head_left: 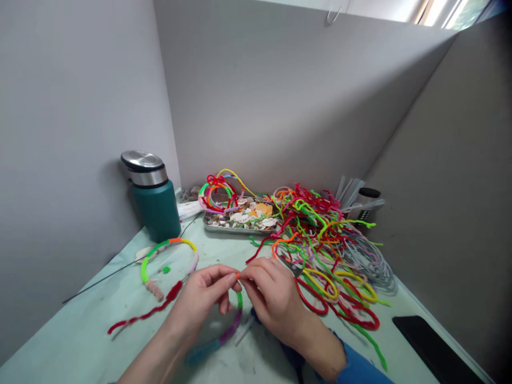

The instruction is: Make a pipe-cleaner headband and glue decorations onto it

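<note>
Held above the near part of the worktop [72, 344], between left and right edges: banded strip [231, 330], orange at the pinched tip, then green, purple and blue. Lower end curving toward the near edge; contact with the surface not determinable (blue portion blurred).

Grip of left hand [204, 288]: narrow, thumb and forefinger closed on the orange tip. Grip of right hand [274, 296]: likewise narrow, pinching the same tip from the other side. Pinches set nearly together, presumably for fine control of so thin an end, with the rest left hanging free.

Toward the left edge: open banded ring [144, 271] and twisted red strip [140, 319], laid apart from the heap, probably to avoid tangling. At the far left corner: teal flask [157, 210], seemingly out of the way of the elbows.

Along the far edge: metal tray [240, 231], its raised rim apparently containing small loose pieces. Toward the right edge: heap of coloured strips [312, 213], presumably for easy reach by the right hand.
</note>
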### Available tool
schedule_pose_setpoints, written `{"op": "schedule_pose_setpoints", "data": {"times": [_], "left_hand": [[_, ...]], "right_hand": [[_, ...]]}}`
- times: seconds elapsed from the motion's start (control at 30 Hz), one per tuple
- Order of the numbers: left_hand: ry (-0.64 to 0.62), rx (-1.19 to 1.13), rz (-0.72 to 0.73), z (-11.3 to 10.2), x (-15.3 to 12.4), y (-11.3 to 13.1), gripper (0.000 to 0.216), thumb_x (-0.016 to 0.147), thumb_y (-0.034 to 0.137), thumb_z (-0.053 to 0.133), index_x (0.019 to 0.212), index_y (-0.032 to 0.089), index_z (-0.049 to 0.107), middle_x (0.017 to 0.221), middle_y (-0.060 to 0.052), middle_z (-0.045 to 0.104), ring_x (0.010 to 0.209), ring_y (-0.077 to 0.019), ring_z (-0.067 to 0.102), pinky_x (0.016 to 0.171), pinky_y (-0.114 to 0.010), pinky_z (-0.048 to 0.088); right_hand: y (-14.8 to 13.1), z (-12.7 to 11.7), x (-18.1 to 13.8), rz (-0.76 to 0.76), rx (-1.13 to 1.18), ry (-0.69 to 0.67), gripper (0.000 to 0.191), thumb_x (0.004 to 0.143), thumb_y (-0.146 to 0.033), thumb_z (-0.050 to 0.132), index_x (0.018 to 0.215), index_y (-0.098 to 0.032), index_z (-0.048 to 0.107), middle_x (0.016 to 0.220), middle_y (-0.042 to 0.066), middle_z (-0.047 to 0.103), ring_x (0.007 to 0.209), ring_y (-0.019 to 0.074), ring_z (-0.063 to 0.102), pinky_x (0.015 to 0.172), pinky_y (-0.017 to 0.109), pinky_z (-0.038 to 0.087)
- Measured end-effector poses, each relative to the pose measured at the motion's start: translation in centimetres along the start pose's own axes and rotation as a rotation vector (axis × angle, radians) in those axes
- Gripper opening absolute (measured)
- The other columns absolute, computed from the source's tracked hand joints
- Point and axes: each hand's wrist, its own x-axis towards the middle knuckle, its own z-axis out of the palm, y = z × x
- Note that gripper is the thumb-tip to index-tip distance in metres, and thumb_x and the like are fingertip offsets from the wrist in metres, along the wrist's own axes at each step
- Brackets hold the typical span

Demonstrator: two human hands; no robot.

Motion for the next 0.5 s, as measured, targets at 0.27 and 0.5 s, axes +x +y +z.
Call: {"op": "schedule_pose_setpoints", "data": {"times": [0.27, 0.5], "left_hand": [[0.015, -0.044, -0.001, -0.23, 0.06, -0.05, 0.023, 0.073, 0.031, 0.069, 0.089, 0.014, 0.068, 0.056, 0.002, 0.059, 0.046, -0.007, 0.048, 0.051, -0.02, 0.039], [0.037, -0.033, -0.005, -0.13, -0.08, 0.1, 0.022, 0.074, 0.031, 0.067, 0.089, 0.014, 0.067, 0.049, 0.003, 0.055, 0.046, -0.0082, 0.047, 0.052, -0.021, 0.039]], "right_hand": [[0.16, -0.27, 0.11, 0.028, 0.108, -0.033, 0.016, 0.088, -0.013, 0.046, 0.093, -0.017, 0.061, 0.087, 0.007, 0.062, 0.08, 0.017, 0.055, 0.071, 0.03, 0.041], [-0.1, -0.35, 0.4, 0.263, 0.335, 0.05, 0.009, 0.086, -0.017, 0.053, 0.085, -0.018, 0.061, 0.078, 0.002, 0.06, 0.071, 0.0127, 0.055, 0.066, 0.025, 0.043]]}}
